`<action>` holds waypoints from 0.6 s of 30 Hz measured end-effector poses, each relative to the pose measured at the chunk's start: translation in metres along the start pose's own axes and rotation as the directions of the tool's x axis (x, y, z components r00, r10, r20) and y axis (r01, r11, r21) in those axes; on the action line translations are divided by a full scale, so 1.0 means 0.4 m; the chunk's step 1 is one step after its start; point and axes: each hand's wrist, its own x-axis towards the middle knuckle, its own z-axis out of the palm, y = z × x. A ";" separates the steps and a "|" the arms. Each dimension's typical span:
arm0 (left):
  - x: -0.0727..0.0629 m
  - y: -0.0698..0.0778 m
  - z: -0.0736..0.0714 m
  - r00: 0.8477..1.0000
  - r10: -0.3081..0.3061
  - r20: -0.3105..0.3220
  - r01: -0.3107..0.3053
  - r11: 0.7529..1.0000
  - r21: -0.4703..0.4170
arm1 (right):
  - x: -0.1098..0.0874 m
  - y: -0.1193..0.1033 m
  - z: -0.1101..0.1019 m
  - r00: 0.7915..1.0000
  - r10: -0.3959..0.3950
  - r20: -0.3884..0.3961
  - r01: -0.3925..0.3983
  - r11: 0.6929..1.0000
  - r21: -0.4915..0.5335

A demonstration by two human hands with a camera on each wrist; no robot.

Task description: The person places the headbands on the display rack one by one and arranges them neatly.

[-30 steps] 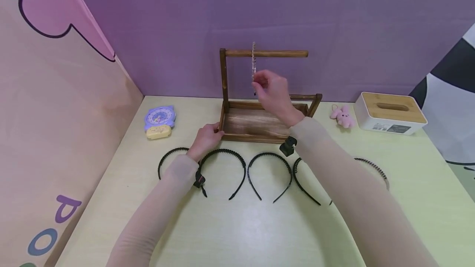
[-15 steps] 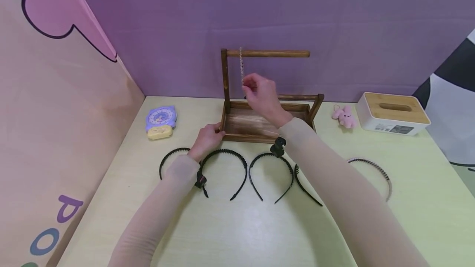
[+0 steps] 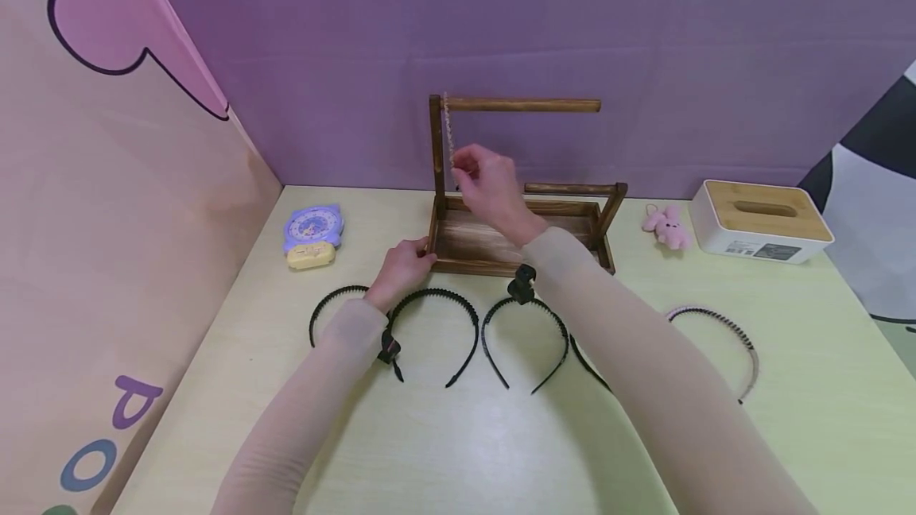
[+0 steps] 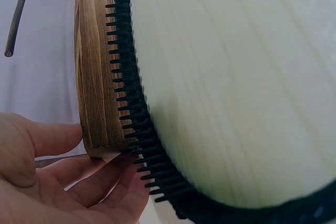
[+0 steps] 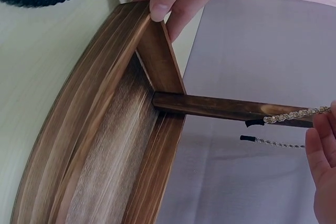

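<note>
A brown wooden rack (image 3: pixel 472 266) has a shallow tray at its base, a tall post at the left with a long upper bar (image 3: pixel 525 105), and a short lower bar at the right. My left hand (image 3: pixel 401 270) grips the tray's front left corner, thumb in front and fingers beneath in the left wrist view. Over the upper bar, close to the post, loops a sparkly beaded headband (image 3: pixel 448 129). My right hand (image 3: pixel 490 191) pinches its lower part between thumb and fingers. The black tips of this headband (image 5: pixel 294 115) show in the right wrist view.
Several headbands lie in a row in front of the rack, including a toothed black headband (image 3: pixel 468 310), a thin one (image 3: pixel 489 356) and a pinkish one (image 3: pixel 753 352). A blue toy clock (image 3: pixel 313 225) sits left; a pink plush (image 3: pixel 669 229) and a tissue box (image 3: pixel 762 221) stand right.
My right hand has slid the beaded headband leftward along the upper bar, from near its middle to beside the post. My left hand keeps its grip on the tray corner.
</note>
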 end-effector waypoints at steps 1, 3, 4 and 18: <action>0.000 0.000 0.000 1.000 -0.001 -0.001 0.001 1.000 0.002 | 0.002 -0.002 0.002 1.000 -0.004 0.002 0.004 1.000 0.005; 0.001 -0.001 -0.001 1.000 -0.002 -0.004 0.002 1.000 0.004 | 0.004 -0.005 0.006 1.000 -0.013 0.003 0.013 1.000 0.016; 0.001 -0.001 -0.001 1.000 -0.001 -0.005 0.001 1.000 0.005 | 0.005 -0.007 0.007 1.000 -0.014 0.004 0.014 1.000 0.021; 0.002 0.001 0.000 1.000 0.005 -0.006 -0.005 0.999 0.031 | 0.003 0.000 0.037 0.997 0.070 0.016 -0.071 0.997 0.019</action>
